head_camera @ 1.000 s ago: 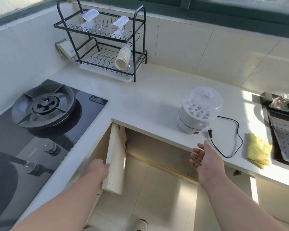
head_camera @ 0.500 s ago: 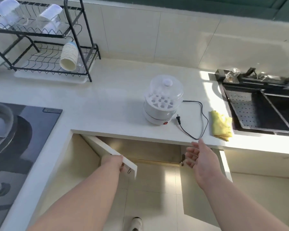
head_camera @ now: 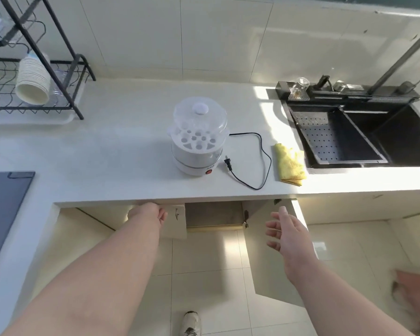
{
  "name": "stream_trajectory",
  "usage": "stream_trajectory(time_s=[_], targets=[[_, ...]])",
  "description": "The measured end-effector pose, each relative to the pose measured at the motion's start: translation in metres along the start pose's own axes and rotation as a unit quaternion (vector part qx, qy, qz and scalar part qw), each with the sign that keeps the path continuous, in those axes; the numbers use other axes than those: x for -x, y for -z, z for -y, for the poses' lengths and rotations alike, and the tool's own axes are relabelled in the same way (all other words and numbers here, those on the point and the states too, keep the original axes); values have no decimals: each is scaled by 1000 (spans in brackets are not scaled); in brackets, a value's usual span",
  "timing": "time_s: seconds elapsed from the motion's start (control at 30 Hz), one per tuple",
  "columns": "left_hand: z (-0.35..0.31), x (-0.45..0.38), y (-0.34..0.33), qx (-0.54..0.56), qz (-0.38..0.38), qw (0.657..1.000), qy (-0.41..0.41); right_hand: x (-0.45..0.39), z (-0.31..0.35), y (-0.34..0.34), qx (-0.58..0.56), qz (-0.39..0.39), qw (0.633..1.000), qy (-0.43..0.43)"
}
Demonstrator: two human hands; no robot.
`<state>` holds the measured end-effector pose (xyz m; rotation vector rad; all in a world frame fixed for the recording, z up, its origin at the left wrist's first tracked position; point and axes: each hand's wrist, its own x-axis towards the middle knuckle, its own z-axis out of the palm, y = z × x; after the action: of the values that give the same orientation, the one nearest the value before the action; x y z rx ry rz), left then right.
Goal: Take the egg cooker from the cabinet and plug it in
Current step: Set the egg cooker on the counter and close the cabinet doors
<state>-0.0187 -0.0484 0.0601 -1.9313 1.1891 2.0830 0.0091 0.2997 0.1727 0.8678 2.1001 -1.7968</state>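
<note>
A white egg cooker (head_camera: 198,137) with a clear domed lid stands on the white countertop (head_camera: 121,151). Its black cord (head_camera: 261,166) loops to the right, and the plug (head_camera: 228,163) lies loose beside the base. Below the counter edge my left hand (head_camera: 148,214) presses on the left cabinet door (head_camera: 174,221), which is nearly flush with the cabinet front. My right hand (head_camera: 285,231) hovers with fingers spread in front of the right cabinet door (head_camera: 267,258), which swings out wide. Between the doors the cabinet's dark inside (head_camera: 214,213) shows.
A folded yellow cloth (head_camera: 291,163) lies next to the black sink (head_camera: 364,137) at the right. A black dish rack (head_camera: 46,76) with stacked paper cups (head_camera: 33,81) stands at the back left. The dark hob (head_camera: 3,202) is at the left edge. My shoe (head_camera: 190,322) is on the tiled floor.
My left hand has swung the left cabinet door from wide open to almost closed. The view has panned right toward the sink. My right hand stays empty near the right door.
</note>
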Motion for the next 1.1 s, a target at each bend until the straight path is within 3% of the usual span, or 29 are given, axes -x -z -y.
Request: stream_trajectory(time_s=[0.2,0.33,0.4,0.5,0.6,0.8,0.97,1.1], targets=[[5,-6,4,-7,-6,1000,-30,-20,-8,31,70,-41,996,22],[11,-13,5,-50,-10,998,-37,-36,-17,64,210,-99,971,53],[9,-16,6,-65,-16,997,-32,-48,-23,76,268,-105,957,24],[4,-16,6,-92,-37,995,-30,-63,-34,84,247,-69,963,-82],[3,-15,6,-107,-49,993,-30,-72,-45,83,230,-59,965,-112],[6,-13,8,-121,-38,992,-24,-74,-51,89,463,-69,879,-95],[10,-13,10,-142,-29,988,-45,-77,-65,98,447,-65,882,-137],[15,-15,12,-161,-12,986,-52,-70,-73,95,498,-67,857,-116]])
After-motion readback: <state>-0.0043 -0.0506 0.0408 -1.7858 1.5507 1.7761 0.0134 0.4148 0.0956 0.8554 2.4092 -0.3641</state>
